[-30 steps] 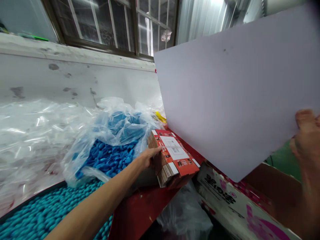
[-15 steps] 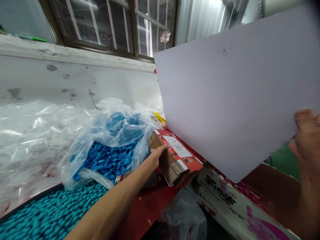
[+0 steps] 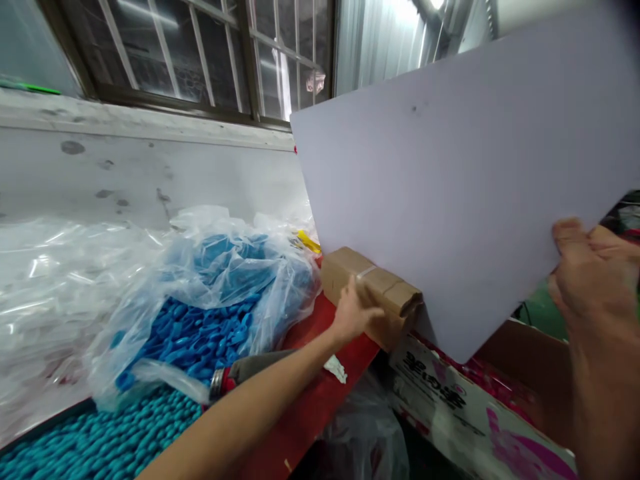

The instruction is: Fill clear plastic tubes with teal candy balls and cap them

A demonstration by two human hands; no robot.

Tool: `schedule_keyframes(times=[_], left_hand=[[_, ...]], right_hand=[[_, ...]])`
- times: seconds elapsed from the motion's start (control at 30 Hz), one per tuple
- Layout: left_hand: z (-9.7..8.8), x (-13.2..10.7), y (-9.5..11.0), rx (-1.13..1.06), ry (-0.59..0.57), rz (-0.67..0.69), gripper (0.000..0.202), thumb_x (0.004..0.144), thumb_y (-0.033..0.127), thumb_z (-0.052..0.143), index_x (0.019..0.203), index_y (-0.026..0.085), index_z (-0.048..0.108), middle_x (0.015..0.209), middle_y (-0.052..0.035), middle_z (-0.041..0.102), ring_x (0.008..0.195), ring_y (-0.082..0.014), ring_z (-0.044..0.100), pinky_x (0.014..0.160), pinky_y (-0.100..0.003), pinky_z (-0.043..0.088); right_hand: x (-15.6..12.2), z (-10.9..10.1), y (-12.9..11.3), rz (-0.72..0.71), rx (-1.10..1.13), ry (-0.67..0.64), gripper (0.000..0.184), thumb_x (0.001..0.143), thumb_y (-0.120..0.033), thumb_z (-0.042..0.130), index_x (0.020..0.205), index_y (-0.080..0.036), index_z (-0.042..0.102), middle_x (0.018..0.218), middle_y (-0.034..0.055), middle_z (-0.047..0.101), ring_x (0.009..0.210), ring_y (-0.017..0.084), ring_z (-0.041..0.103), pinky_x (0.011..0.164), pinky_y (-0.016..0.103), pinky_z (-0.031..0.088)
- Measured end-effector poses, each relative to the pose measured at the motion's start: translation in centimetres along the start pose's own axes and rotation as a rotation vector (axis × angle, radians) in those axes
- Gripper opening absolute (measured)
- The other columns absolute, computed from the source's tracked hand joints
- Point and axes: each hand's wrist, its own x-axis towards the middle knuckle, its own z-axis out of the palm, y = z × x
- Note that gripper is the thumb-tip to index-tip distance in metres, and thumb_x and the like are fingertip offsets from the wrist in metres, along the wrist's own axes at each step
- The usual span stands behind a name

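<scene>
A large white board (image 3: 450,187) stands tilted across the right side, its lower edge gripped by my right hand (image 3: 590,273), thumb on the near face. My left hand (image 3: 356,312) is at a brown paper-wrapped parcel (image 3: 367,277) with a pale strap around it. Its fingers are spread and a little blurred, thumb pointing right; whether they touch the paper I cannot tell. The parcel sits on a red surface (image 3: 305,407), against the board's lower left edge. Beneath my left forearm lies a grey cylindrical thing (image 3: 260,365) with a red and metal end.
At left, a clear plastic bag (image 3: 280,267) holds many blue plastic pieces (image 3: 200,333). Teal pieces (image 3: 125,433) fill a dark-edged tray in front. Clear plastic wrapping (image 3: 65,287) lies along the wall. A printed carton (image 3: 450,393) stands open at lower right, near a plastic bag (image 3: 367,427).
The red-printed cardboard stack my left hand gripped is out of sight; a brown parcel shows there now. My left hand has opened and shifted right. The right hand still holds the board.
</scene>
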Motion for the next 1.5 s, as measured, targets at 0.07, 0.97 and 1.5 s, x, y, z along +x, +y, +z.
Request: schedule_keyframes(times=[0.07, 0.97, 1.5], left_hand=[[1.4, -1.6, -0.7, 0.216, -0.147, 0.159, 0.106, 0.049, 0.043, 0.072, 0.134, 0.023, 0.012, 0.138, -0.0149, 0.019, 0.125, -0.0335, 0.019, 0.098, -0.043, 0.026], [4.0, -2.6, -1.2, 0.337, -0.256, 0.078, 0.096, 0.065, 0.036, 0.057, 0.134, 0.018, -0.007, 0.142, -0.0142, 0.007, 0.125, -0.0306, 0.022, 0.096, -0.036, 0.029], [5.0, -3.3, 0.5, 0.266, -0.333, 0.031, 0.089, 0.067, 0.029, 0.052, 0.135, 0.02, -0.005, 0.139, -0.0123, 0.016, 0.114, -0.0293, 0.04, 0.091, -0.035, 0.034]], right_hand=[[0.3, 0.0, 0.2, 0.003, -0.015, 0.013, 0.02, 0.066, -0.031, 0.061, 0.057, -0.015, 0.053, 0.048, -0.0061, 0.033, 0.036, 0.003, 0.022, 0.031, 0.018, 0.019], [2.7, 0.0, 0.6, 0.18, -0.07, 0.149, 0.026, 0.07, -0.024, 0.056, 0.051, -0.018, 0.04, 0.042, -0.0079, 0.028, 0.033, 0.005, 0.024, 0.029, 0.018, 0.024], [6.2, -0.7, 6.4, 0.144, 0.089, 0.204, 0.017, 0.059, -0.024, 0.058, 0.054, -0.017, 0.043, 0.05, -0.0046, 0.042, 0.043, 0.008, 0.04, 0.046, 0.027, 0.043]])
